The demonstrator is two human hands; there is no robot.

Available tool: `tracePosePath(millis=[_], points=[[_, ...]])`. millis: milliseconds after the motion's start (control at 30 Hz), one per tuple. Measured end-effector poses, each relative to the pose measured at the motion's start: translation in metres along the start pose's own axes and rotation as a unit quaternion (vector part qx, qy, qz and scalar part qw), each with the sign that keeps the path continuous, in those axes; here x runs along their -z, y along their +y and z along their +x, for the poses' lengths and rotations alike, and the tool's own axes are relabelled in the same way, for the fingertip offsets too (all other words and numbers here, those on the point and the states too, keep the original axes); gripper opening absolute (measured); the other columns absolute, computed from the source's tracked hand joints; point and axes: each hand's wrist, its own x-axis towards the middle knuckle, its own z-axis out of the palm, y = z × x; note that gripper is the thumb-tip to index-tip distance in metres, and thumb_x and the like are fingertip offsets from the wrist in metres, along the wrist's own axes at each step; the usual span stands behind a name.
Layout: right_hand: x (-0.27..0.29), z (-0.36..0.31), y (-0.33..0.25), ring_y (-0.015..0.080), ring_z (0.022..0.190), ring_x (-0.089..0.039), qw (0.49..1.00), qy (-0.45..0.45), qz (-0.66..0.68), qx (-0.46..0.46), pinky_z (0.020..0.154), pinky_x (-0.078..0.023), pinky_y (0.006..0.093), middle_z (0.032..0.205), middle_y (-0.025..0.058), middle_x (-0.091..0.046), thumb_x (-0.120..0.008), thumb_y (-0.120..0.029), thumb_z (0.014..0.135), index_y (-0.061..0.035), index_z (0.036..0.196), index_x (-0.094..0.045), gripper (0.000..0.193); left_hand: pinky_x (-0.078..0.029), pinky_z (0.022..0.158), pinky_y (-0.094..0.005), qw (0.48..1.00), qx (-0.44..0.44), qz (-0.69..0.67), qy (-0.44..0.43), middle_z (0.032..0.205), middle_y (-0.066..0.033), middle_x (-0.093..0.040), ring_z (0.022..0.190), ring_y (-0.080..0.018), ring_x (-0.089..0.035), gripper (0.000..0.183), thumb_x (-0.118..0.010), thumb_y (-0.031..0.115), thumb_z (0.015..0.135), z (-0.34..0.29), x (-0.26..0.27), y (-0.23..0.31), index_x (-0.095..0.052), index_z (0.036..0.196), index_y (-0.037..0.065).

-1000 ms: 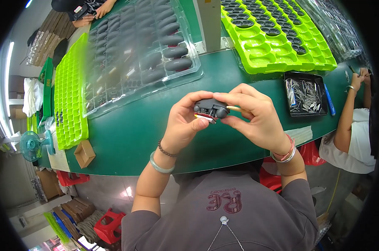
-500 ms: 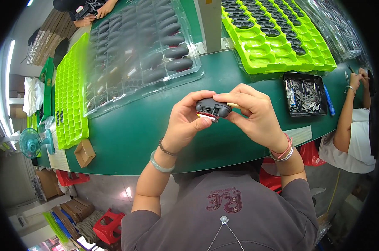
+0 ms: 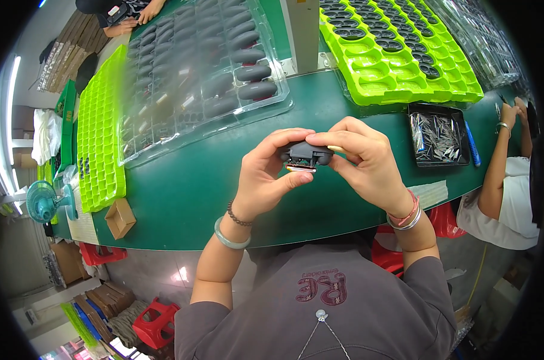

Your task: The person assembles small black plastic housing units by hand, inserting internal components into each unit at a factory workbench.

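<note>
Large dark-red letters [image 3: 335, 290] are borne by the front of the grey shirt [image 3: 374, 324], with a short line of much smaller lettering [image 3: 328, 272] set just above them in the view. A few small yellowish marks [image 3: 69, 114] are carried on the side of the green crate [image 3: 65, 127] at the left, but they are too small to be made out.
</note>
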Motion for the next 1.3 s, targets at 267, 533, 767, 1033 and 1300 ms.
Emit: tracePosePath(millis=[267,533,767,1033,1300], points=[[0.006,-0.004,-0.007,0.0263,0.078,-0.057,0.999,0.029,-0.025,-0.002,0.063,-0.047,0.0323,0.089,0.0101,-0.054,-0.067,-0.002,0.074,-0.0074,0.107,-0.058,0.035,-0.045,0.09,-0.0317,0.995,-0.037,0.089,0.028,0.117,-0.0156,-0.052,0.107,-0.0219,-0.053,0.055,-0.076,0.007,0.07,-0.002,0.007,0.001,-0.05,0.118,-0.003],[0.004,-0.005,0.0,0.0226,0.059,-0.057,0.988,0.046,-0.121,0.087,0.05,-0.044,0.0309,0.072,0.0065,-0.054,-0.07,-0.006,0.071,-0.0047,0.084,-0.062,0.015,-0.046,0.089,-0.032,0.985,-0.059,0.159,0.03,0.118,-0.0176,-0.053,0.107,-0.023,-0.053,0.056,-0.077,0.01,0.07,-0.001,0.008,0.0,-0.05,0.118,-0.005],[0.004,-0.004,0.003,0.0227,0.055,-0.057,0.979,0.059,-0.159,0.115,0.047,-0.043,0.0317,0.067,0.0052,-0.055,-0.068,-0.005,0.071,-0.0059,0.082,-0.063,0.012,-0.046,0.089,-0.032,0.979,-0.061,0.192,0.015,0.117,-0.0181,-0.053,0.106,-0.0232,-0.053,0.058,-0.077,0.014,0.07,0.0,0.006,0.002,-0.05,0.118,-0.005],[0.009,-0.006,0.006,0.0247,0.055,-0.058,0.987,0.007,-0.137,0.079,0.047,-0.043,0.0319,0.069,0.0064,-0.058,-0.065,-0.005,0.074,-0.0051,0.079,-0.062,0.006,-0.047,0.086,-0.0311,0.976,-0.052,0.212,0.002,0.114,-0.0178,-0.054,0.104,-0.0228,-0.054,0.057,-0.077,0.014,0.07,-0.003,0.003,-0.001,-0.051,0.117,-0.005],[0.008,-0.004,0.009,0.0241,0.058,-0.059,0.994,-0.015,-0.09,0.064,0.05,-0.044,0.0297,0.068,0.0105,-0.06,-0.065,0.002,0.073,0.0004,0.081,-0.063,0.008,-0.047,0.086,-0.0301,0.976,-0.03,0.217,0.006,0.112,-0.0166,-0.056,0.102,-0.0214,-0.056,0.056,-0.077,0.016,0.07,-0.003,0.002,-0.001,-0.053,0.115,-0.006]])
